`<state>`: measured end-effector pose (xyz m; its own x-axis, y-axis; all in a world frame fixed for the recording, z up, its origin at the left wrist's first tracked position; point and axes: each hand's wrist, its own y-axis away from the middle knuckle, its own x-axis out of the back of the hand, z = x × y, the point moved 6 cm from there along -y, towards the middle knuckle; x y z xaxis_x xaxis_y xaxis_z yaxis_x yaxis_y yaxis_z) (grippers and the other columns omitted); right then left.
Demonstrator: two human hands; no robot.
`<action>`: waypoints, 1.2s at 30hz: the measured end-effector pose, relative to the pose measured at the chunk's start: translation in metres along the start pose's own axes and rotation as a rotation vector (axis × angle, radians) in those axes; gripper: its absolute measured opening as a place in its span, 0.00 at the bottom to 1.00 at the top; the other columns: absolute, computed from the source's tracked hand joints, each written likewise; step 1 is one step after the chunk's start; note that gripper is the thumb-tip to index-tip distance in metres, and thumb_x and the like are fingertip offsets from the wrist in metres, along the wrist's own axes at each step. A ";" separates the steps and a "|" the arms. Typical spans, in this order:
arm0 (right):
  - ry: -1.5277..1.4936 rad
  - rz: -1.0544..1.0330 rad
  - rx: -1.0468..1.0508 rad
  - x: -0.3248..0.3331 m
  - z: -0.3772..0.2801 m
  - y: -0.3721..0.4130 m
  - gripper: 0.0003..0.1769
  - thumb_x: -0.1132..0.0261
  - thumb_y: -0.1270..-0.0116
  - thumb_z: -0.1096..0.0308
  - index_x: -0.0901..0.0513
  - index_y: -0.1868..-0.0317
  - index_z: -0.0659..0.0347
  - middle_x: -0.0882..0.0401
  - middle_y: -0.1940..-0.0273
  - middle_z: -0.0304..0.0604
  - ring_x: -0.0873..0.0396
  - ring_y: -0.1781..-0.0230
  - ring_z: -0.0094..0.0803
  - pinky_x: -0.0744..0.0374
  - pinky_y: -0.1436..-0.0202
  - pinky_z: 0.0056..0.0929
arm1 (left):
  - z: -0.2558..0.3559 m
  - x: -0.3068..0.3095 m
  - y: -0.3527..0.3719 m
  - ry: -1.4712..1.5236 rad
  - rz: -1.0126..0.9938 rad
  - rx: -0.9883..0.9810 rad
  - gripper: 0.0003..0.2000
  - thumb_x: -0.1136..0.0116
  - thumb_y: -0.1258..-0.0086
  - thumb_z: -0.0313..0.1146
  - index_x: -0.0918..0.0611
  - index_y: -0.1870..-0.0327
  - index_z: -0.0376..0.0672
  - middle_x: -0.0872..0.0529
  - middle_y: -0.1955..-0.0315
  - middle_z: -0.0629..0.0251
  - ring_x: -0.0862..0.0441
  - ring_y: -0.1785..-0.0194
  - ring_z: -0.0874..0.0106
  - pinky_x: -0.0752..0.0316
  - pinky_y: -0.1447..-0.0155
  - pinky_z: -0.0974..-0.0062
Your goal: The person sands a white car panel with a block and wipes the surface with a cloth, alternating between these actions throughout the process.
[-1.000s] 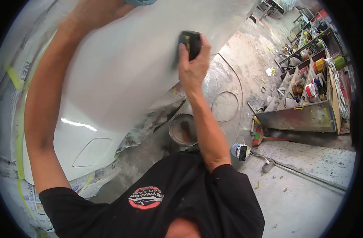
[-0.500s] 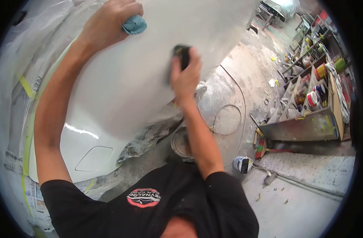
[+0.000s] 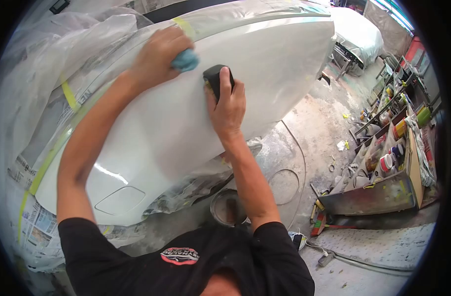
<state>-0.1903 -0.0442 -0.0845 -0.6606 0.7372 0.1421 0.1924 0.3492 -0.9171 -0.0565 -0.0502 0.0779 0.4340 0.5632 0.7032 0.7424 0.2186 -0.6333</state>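
A pale car panel [image 3: 186, 118] with a rounded fuel-flap outline at its lower left fills the middle. My left hand [image 3: 161, 56] is closed round a crumpled blue cloth [image 3: 185, 60] near the panel's upper edge. To its right, my right hand [image 3: 227, 106] grips a black block [image 3: 216, 79] over the panel, with the thumb and fingers around its sides. Whether the block touches the surface is hard to tell. Newspaper and plastic sheeting [image 3: 53, 54], held by yellow tape [image 3: 69, 94], border the panel on the left.
At the right stands a bin-like shelf [image 3: 368, 197] full of cans and bottles. A hose [image 3: 304, 163] loops over the floor beside a round bucket [image 3: 228, 207]. Another covered car [image 3: 356, 34] stands at the back right, and a brush [image 3: 319, 224] lies by the shelf.
The view has tilted up, showing more of the panel's top edge. My left hand with the cloth is now lower and further right in the picture, closer to the block.
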 end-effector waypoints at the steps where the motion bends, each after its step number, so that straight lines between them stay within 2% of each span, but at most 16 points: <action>1: 0.000 0.025 -0.022 0.000 0.016 -0.011 0.34 0.29 0.31 0.61 0.29 0.28 0.55 0.24 0.53 0.60 0.20 0.56 0.58 0.19 0.54 0.48 | 0.004 0.014 0.010 -0.049 -0.066 0.003 0.13 0.28 0.46 0.24 0.22 0.64 0.42 0.22 0.67 0.59 0.22 0.60 0.56 0.29 0.55 0.60; 3: -0.002 0.084 -0.061 -0.008 0.070 -0.055 0.32 0.30 0.30 0.60 0.30 0.28 0.55 0.24 0.52 0.61 0.20 0.56 0.59 0.19 0.53 0.48 | 0.007 0.043 0.043 -0.095 -0.075 -0.023 0.14 0.26 0.46 0.26 0.22 0.63 0.43 0.21 0.66 0.59 0.23 0.60 0.55 0.30 0.54 0.60; 5: 0.090 0.083 -0.268 -0.002 0.125 -0.105 0.31 0.33 0.27 0.58 0.31 0.29 0.58 0.24 0.52 0.63 0.20 0.55 0.60 0.20 0.53 0.51 | 0.014 0.071 0.074 -0.157 -0.174 -0.024 0.15 0.25 0.47 0.26 0.21 0.63 0.43 0.21 0.65 0.60 0.22 0.60 0.57 0.31 0.54 0.60; 8: 0.133 0.091 -0.499 0.000 0.138 -0.123 0.30 0.35 0.25 0.57 0.32 0.30 0.59 0.24 0.52 0.64 0.20 0.55 0.60 0.21 0.53 0.53 | 0.023 0.105 0.114 -0.210 -0.200 0.059 0.15 0.26 0.49 0.25 0.20 0.63 0.45 0.21 0.65 0.62 0.22 0.59 0.60 0.32 0.54 0.63; 9: 0.107 0.075 -0.404 -0.008 0.121 -0.110 0.29 0.35 0.26 0.57 0.31 0.30 0.58 0.22 0.54 0.63 0.19 0.56 0.58 0.21 0.52 0.53 | 0.025 0.110 0.124 -0.224 -0.181 0.089 0.15 0.28 0.51 0.25 0.19 0.63 0.46 0.21 0.65 0.63 0.22 0.59 0.61 0.32 0.53 0.63; 12: 0.096 0.150 0.130 -0.022 -0.003 -0.024 0.35 0.27 0.35 0.67 0.28 0.27 0.49 0.21 0.61 0.55 0.19 0.63 0.48 0.19 0.65 0.44 | 0.035 0.106 0.123 -0.250 -0.120 0.124 0.16 0.29 0.54 0.25 0.18 0.63 0.47 0.22 0.66 0.64 0.22 0.59 0.62 0.33 0.53 0.64; 13: -0.017 0.025 0.088 0.003 -0.023 -0.023 0.36 0.26 0.37 0.67 0.28 0.28 0.48 0.21 0.63 0.53 0.20 0.64 0.48 0.18 0.65 0.44 | 0.037 0.104 0.122 -0.251 -0.108 0.129 0.16 0.29 0.55 0.25 0.18 0.63 0.46 0.22 0.67 0.64 0.22 0.59 0.62 0.33 0.54 0.64; 16: 0.058 0.088 0.108 -0.013 0.061 -0.076 0.35 0.27 0.35 0.64 0.27 0.28 0.52 0.20 0.61 0.53 0.20 0.62 0.49 0.18 0.61 0.44 | 0.032 0.103 0.125 -0.235 -0.083 0.102 0.17 0.29 0.56 0.25 0.18 0.62 0.45 0.22 0.67 0.64 0.22 0.61 0.61 0.33 0.55 0.64; 19: 0.158 0.029 -0.238 -0.006 0.165 -0.147 0.29 0.35 0.26 0.55 0.29 0.30 0.59 0.19 0.55 0.58 0.18 0.56 0.55 0.19 0.55 0.48 | 0.031 0.106 0.122 -0.190 -0.092 0.133 0.17 0.29 0.56 0.25 0.18 0.61 0.46 0.21 0.66 0.64 0.22 0.61 0.61 0.32 0.55 0.64; 22: 0.208 0.012 -0.431 -0.003 0.137 -0.148 0.30 0.35 0.26 0.55 0.30 0.28 0.56 0.20 0.57 0.57 0.18 0.56 0.55 0.19 0.54 0.49 | 0.031 0.107 0.123 -0.206 -0.088 0.128 0.17 0.29 0.56 0.25 0.18 0.61 0.46 0.21 0.66 0.65 0.22 0.61 0.61 0.32 0.54 0.65; 26: 0.149 0.092 0.091 -0.024 -0.027 -0.052 0.35 0.27 0.35 0.63 0.28 0.28 0.46 0.22 0.61 0.53 0.19 0.61 0.47 0.17 0.63 0.44 | 0.033 0.109 0.125 -0.218 -0.108 0.144 0.15 0.29 0.52 0.22 0.18 0.63 0.45 0.20 0.66 0.64 0.22 0.61 0.62 0.31 0.55 0.65; 29: 0.087 -0.001 0.142 -0.019 0.004 -0.068 0.35 0.27 0.35 0.63 0.28 0.27 0.49 0.22 0.62 0.52 0.20 0.63 0.47 0.18 0.63 0.45 | 0.030 0.104 0.126 -0.237 -0.116 0.159 0.16 0.29 0.54 0.25 0.18 0.62 0.47 0.21 0.66 0.66 0.21 0.60 0.62 0.32 0.53 0.66; 30: 0.093 0.022 0.125 -0.016 0.045 -0.092 0.36 0.29 0.32 0.59 0.31 0.26 0.52 0.21 0.59 0.54 0.19 0.62 0.50 0.18 0.61 0.46 | 0.029 0.105 0.126 -0.234 -0.113 0.159 0.16 0.29 0.54 0.25 0.18 0.62 0.47 0.21 0.66 0.66 0.21 0.60 0.63 0.32 0.53 0.66; 33: 0.173 -0.064 -0.355 0.001 0.161 -0.151 0.32 0.36 0.26 0.54 0.31 0.27 0.55 0.21 0.51 0.62 0.17 0.56 0.58 0.18 0.52 0.52 | 0.030 0.105 0.127 -0.221 -0.117 0.162 0.16 0.29 0.54 0.25 0.18 0.62 0.47 0.21 0.66 0.66 0.22 0.61 0.63 0.32 0.53 0.66; 35: 0.203 -0.133 -0.468 -0.011 0.163 -0.154 0.32 0.36 0.27 0.54 0.31 0.27 0.54 0.21 0.52 0.61 0.18 0.56 0.58 0.18 0.51 0.53 | 0.028 0.107 0.124 -0.224 -0.106 0.158 0.16 0.29 0.54 0.25 0.18 0.63 0.47 0.22 0.67 0.66 0.22 0.61 0.63 0.32 0.54 0.66; 36: 0.186 -0.063 -0.333 -0.013 0.136 -0.141 0.33 0.34 0.28 0.55 0.31 0.26 0.53 0.21 0.53 0.60 0.18 0.57 0.57 0.18 0.52 0.52 | 0.029 0.107 0.123 -0.221 -0.098 0.161 0.16 0.29 0.54 0.25 0.18 0.63 0.47 0.22 0.67 0.66 0.22 0.61 0.63 0.33 0.54 0.66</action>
<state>-0.3079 -0.1815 -0.0079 -0.5419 0.7898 0.2874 0.4012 0.5436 -0.7372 0.0662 0.0602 0.0658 0.2296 0.6893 0.6872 0.6771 0.3941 -0.6215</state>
